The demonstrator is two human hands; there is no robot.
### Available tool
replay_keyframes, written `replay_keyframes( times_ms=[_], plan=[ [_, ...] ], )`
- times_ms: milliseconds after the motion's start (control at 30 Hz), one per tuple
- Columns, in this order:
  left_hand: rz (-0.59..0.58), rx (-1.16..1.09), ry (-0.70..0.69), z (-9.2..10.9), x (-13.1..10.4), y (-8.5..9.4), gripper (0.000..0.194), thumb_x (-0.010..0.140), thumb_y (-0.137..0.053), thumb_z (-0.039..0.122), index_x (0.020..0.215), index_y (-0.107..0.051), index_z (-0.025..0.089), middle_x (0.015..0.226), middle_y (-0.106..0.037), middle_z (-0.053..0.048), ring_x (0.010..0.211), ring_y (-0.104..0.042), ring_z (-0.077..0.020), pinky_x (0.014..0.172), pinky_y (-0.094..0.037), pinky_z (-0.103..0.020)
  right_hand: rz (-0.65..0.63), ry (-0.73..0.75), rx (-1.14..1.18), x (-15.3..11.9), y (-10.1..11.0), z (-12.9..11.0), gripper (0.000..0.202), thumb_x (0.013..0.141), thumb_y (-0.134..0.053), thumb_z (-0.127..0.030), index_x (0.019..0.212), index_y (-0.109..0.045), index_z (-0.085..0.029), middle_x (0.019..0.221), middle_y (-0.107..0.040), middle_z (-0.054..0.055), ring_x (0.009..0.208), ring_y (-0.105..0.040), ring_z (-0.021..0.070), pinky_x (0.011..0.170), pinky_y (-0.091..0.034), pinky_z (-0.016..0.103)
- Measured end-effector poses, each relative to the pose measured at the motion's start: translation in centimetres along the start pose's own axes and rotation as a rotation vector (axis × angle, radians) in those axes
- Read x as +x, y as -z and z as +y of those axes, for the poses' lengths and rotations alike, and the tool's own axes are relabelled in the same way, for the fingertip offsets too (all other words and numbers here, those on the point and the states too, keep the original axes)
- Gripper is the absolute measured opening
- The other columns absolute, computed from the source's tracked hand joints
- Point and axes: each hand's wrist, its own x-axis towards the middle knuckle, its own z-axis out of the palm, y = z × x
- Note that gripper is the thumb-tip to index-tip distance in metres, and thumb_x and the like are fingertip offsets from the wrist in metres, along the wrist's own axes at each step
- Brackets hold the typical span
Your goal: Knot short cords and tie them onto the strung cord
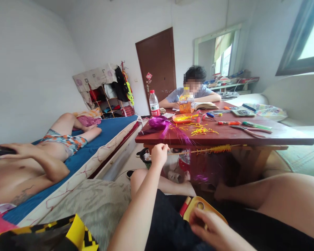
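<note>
My left hand (160,155) is closed on the end of a thin stick, held out level just in front of the table's edge. Toward its right end the stick is wrapped with fuzzy yellow pieces (219,149). My right hand (206,225) is low over my lap, fingers curled together at a yellow tray (216,208); what they pinch, if anything, is too small to make out. A round ring-like item (200,206) lies in that tray, and a red roll-like piece (185,206) is beside it. Purple strands (159,122) and loose yellow pieces (202,129) lie on the table.
The reddish-brown table (282,134) bears pliers (248,130), a red-capped bottle (154,104), an orange tray (182,120) and a phone (243,112). Across it a person (199,89) leans over a book. Another person (31,167) lies on the bed at left.
</note>
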Motion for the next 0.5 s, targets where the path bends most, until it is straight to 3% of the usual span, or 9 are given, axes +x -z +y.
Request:
replay_keyframes(
  times_ms=[67,133,200,300,367,500],
  plan=[
    [-0.070,-0.121,0.015,1.3,0.1,1.6,0.024,0.086,-0.048,0.033,0.096,-0.056,0.013,0.088,-0.060,-0.003,0.071,-0.058,-0.0126,0.063,-0.050,-0.030,-0.046,0.016,0.494,2.4,0.1,-2.9,0.010,0.067,-0.063,-0.024,0.061,-0.061,-0.017,0.056,-0.052,-0.003,0.054,-0.044,0.0110,0.051,-0.033,0.021],
    [-0.148,-0.239,0.037,2.6,0.0,3.1,0.025,0.087,-0.046,0.034,0.092,-0.056,0.012,0.079,-0.059,-0.001,0.060,-0.055,-0.0093,0.054,-0.047,-0.025,-0.052,0.043,0.659,5.5,0.0,-6.0,0.018,0.070,-0.062,-0.035,0.068,-0.064,-0.017,0.063,-0.058,0.000,0.060,-0.050,0.0129,0.053,-0.037,0.022],
    [-0.219,-0.340,0.068,3.4,-0.2,4.4,0.025,0.087,-0.045,0.035,0.089,-0.056,0.012,0.071,-0.056,0.001,0.051,-0.050,-0.0065,0.046,-0.043,-0.020,-0.027,0.068,0.806,8.7,0.3,-8.9,0.034,0.077,-0.050,-0.047,0.072,-0.064,-0.016,0.069,-0.061,0.004,0.064,-0.055,0.0159,0.058,-0.042,0.027],
    [-0.278,-0.450,0.130,3.4,-0.3,5.8,0.023,0.087,-0.045,0.033,0.087,-0.055,0.012,0.068,-0.054,0.003,0.047,-0.046,-0.0051,0.042,-0.040,-0.018,0.143,0.152,1.008,11.3,2.8,-11.6,0.045,0.086,-0.032,-0.047,0.072,-0.062,-0.017,0.073,-0.063,0.004,0.068,-0.059,0.0156,0.066,-0.045,0.032],
    [-0.282,-0.509,0.172,2.7,-0.1,6.2,0.022,0.087,-0.047,0.031,0.091,-0.055,0.012,0.073,-0.056,0.001,0.052,-0.050,-0.0063,0.045,-0.043,-0.019,0.308,0.233,1.113,10.4,6.2,-12.3,0.048,0.090,-0.025,-0.043,0.065,-0.058,-0.019,0.065,-0.063,0.001,0.066,-0.059,0.0125,0.069,-0.043,0.031],
    [-0.220,-0.585,0.234,0.7,0.8,5.9,0.024,0.086,-0.049,0.030,0.102,-0.054,0.013,0.092,-0.059,-0.004,0.071,-0.058,-0.0124,0.060,-0.050,-0.028,0.597,0.370,1.176,4.5,14.7,-13.1,0.058,0.093,-0.017,-0.033,0.048,-0.051,-0.017,0.044,-0.054,-0.006,0.050,-0.051,0.0036,0.059,-0.031,0.030]
  ],
)
